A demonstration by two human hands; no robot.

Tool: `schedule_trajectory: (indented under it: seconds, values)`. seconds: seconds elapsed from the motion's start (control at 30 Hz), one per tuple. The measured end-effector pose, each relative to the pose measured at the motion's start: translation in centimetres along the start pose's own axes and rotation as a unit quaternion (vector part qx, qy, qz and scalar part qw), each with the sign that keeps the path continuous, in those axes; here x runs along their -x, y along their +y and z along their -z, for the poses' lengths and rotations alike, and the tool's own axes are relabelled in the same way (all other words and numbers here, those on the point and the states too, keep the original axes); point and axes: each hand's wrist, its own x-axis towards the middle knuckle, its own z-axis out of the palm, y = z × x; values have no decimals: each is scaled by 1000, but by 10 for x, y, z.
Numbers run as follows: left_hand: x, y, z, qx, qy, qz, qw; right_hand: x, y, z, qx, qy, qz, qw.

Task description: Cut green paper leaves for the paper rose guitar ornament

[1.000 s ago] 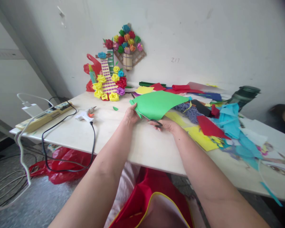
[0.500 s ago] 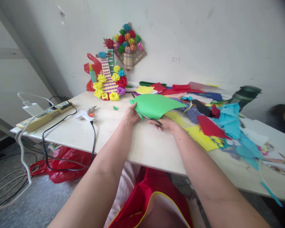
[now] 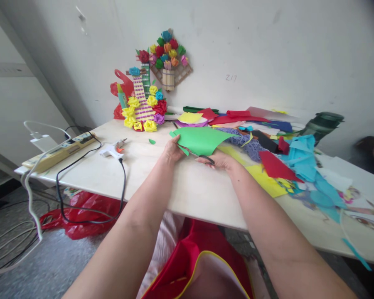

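A sheet of green paper is pinched at its left end by my left hand. A narrow strip along its near edge is partly cut free and hangs by my left fingers. My right hand is closed around the dark handles of a pair of scissors. The blades point left, at the near edge of the paper between my hands; the paper and fingers hide part of them. On the table to the left of the sheet lies a small green leaf-shaped piece.
On the left are a white glue gun with its black cord and a power strip. Paper-flower crafts stand against the wall. Coloured paper scraps, purple yarn and a dark bottle fill the right side.
The green sheet's far right part has sunk lower and its tip has drawn left. The cut strip stands further from the sheet. My hands stay nearly in place.
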Motion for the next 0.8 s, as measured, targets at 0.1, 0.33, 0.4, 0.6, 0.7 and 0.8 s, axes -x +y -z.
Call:
schedule_trajectory:
  seconds: [0.1,0.33,0.4,0.6,0.7,0.8]
  values:
    - [1,4,2,-25,13,0,1000,-4,6,-1,12,-6,-12,1000]
    - [1,10,7,-56,48,-98,992,-9,15,14,8,-8,46,999]
    - [-2,9,7,-74,61,-107,990,-8,14,16,5,0,46,999]
    - [-4,9,13,-260,36,-112,958,-9,16,16,-18,45,60,997]
    - [5,13,12,-394,-11,-102,913,-11,18,17,-35,84,54,994]
    - [13,17,8,-544,-31,-120,830,-13,20,18,-61,120,53,989]
